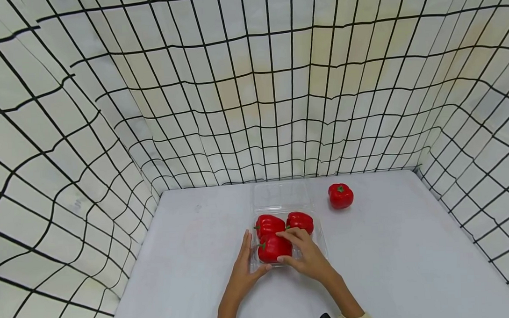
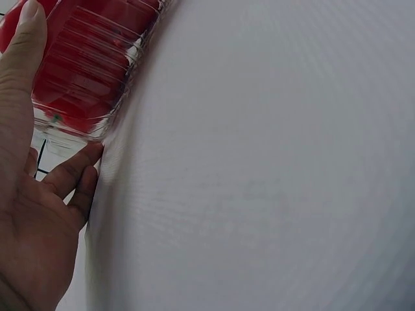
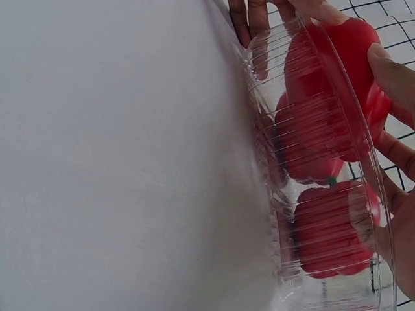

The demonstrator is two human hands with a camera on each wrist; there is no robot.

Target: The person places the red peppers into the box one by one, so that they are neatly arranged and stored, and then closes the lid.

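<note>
A clear plastic clamshell box (image 1: 321,236) stands on the table with its lid laid back. Inside lie a back-left red bell pepper (image 1: 268,221), a back-right red bell pepper (image 1: 300,220) and a front red bell pepper (image 1: 272,251). My right hand (image 1: 307,256) holds the front pepper from its right side, thumb low and fingers on top. At the box's left side my left hand (image 1: 243,274) has its fingers straight along the wall and its thumb spread by the front edge. In the left wrist view, fingertips (image 2: 96,150) touch near a box corner.
Another red bell pepper (image 1: 341,198) sits on the white table (image 1: 392,247) to the right, behind the box. The transparent lid (image 1: 280,194) lies flat toward the back edge. A white sheet with a black net (image 1: 292,100) surrounds the table's back and sides.
</note>
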